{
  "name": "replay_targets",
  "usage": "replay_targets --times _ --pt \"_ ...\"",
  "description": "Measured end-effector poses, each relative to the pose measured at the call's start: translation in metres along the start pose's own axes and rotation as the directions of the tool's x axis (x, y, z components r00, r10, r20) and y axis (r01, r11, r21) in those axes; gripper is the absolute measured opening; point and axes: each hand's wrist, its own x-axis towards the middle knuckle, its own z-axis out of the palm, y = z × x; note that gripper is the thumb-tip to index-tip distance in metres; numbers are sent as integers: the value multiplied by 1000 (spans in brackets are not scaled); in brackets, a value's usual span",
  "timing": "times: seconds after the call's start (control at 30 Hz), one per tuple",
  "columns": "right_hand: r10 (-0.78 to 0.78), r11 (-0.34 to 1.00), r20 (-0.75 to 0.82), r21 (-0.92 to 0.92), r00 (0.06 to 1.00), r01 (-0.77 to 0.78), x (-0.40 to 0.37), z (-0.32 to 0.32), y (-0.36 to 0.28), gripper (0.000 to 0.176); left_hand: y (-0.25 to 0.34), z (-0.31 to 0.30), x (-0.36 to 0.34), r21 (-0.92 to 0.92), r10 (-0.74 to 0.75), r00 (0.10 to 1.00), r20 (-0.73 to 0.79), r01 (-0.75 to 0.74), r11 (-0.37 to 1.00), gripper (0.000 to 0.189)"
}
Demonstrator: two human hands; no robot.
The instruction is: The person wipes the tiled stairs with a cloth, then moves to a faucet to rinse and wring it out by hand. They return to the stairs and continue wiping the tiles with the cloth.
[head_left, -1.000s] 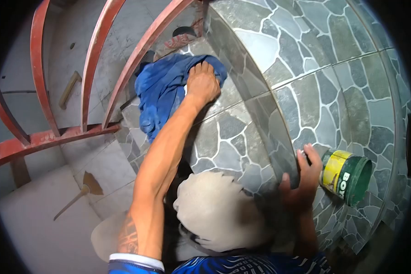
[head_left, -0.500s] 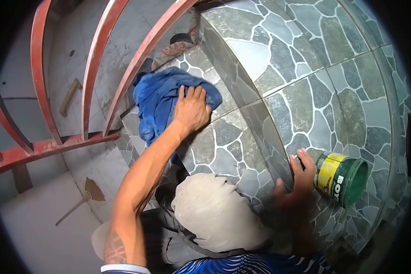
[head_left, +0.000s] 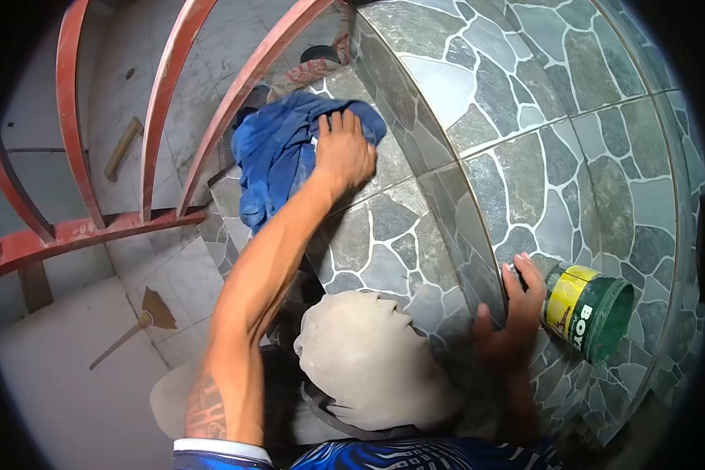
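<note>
My left hand (head_left: pixel 343 160) presses down on a bunched blue cloth (head_left: pixel 278 145), its fingers over the cloth's right part. Beneath the cloth is a lower step (head_left: pixel 376 243) covered in grey stone-pattern tile with white joints. My right hand (head_left: pixel 517 313) has thumb and fingers apart at the edge of the higher tiled step (head_left: pixel 517 172); part of it is in shadow. Just right of those fingers sits a green paint can (head_left: pixel 587 312) with a yellow band, its open mouth tilted toward me.
Curved red metal bars (head_left: pixel 160 102) rise at the left from a red rail (head_left: pixel 94 239). Beyond them a wooden-handled tool (head_left: pixel 123 149) lies on the floor. A small brush-like tool (head_left: pixel 150 317) lies lower left. Rounded beige fabric (head_left: pixel 372 364) fills the lower middle.
My left hand has slid slightly up and right over the blue cloth, whose right edge has shifted a little. My right hand stays beside the can. The view has shifted slightly.
</note>
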Motion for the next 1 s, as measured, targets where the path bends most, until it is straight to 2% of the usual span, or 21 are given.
replay_targets --times 0.03,0.07,0.17,0.2,0.23,0.3,0.37,0.4,0.5,0.53,0.57,0.63,0.7,0.73,0.77,0.83,0.9,0.93,0.97,1.0 --pt "-8 1000 -8 -3 1000 8 1 1 1 53 5 1 -10 42 48 995 -88 -45 998 54" --pt "-12 1000 -19 -4 1000 12 3 2 1 52 4 0 -24 36 76 994 -79 -73 997 57" --pt "2 1000 -41 0 999 -2 5 4 -4 52 -5 -7 -19 48 19 1000 7 -19 999 56" --pt "-3 1000 -42 8 999 4 6 5 -4 51 -7 -12 -6 40 -23 996 82 20 999 55" --pt "-7 1000 -42 10 999 7 6 4 -4 51 -7 -9 4 55 -73 995 66 69 996 54" --pt "0 1000 -28 12 1000 0 2 1 -3 51 2 0 3 147 -32 999 -33 36 989 55" --pt "-4 1000 -15 23 1000 5 4 2 -1 52 15 -6 -28 105 93 996 19 -94 990 57" --pt "-1 1000 -22 12 1000 1 5 3 -1 52 12 -12 -40 30 104 994 -35 -103 994 59" --pt "3 1000 -23 -3 1000 -3 4 6 -2 53 -2 -12 -26 -8 47 999 -10 -48 999 58" --pt "4 1000 -20 6 1000 -4 2 5 -3 53 -8 -8 -11 -44 -9 999 44 11 999 50" --pt "7 1000 -26 10 1000 -7 1 5 -2 53 -14 -2 4 -63 -12 1000 -10 11 998 43" --pt "20 1000 -13 9 1000 -20 2 4 -5 54 -5 -4 19 -66 -50 996 69 55 996 40" --pt "23 1000 -1 11 1000 -23 5 0 -5 54 6 -12 -9 -14 151 988 3 -151 988 42" --pt "25 1000 -4 12 1000 -25 5 0 -4 55 9 -20 -28 -120 235 972 -4 -234 965 42" --pt "32 999 7 18 999 -32 3 0 -5 55 9 -23 -47 -243 261 965 11 -251 937 41" --pt "22 1000 -3 7 1000 -22 4 1 -5 55 2 -25 -61 -256 284 957 -63 -291 922 39" --pt "12 1000 -30 -9 999 -12 5 4 -2 54 -9 -19 -42 -319 273 960 61 -241 917 37" --pt "9 1000 -43 -13 999 -9 4 6 -2 54 -10 -8 -27 -288 187 978 92 -154 945 34" --pt "4 1000 -49 -11 999 -4 1 7 -3 54 -12 -7 -4 -296 88 976 197 -26 955 36" --pt "-2 1000 -30 -5 1000 2 -2 8 -3 54 -15 -4 21 -274 28 975 221 34 961 37"
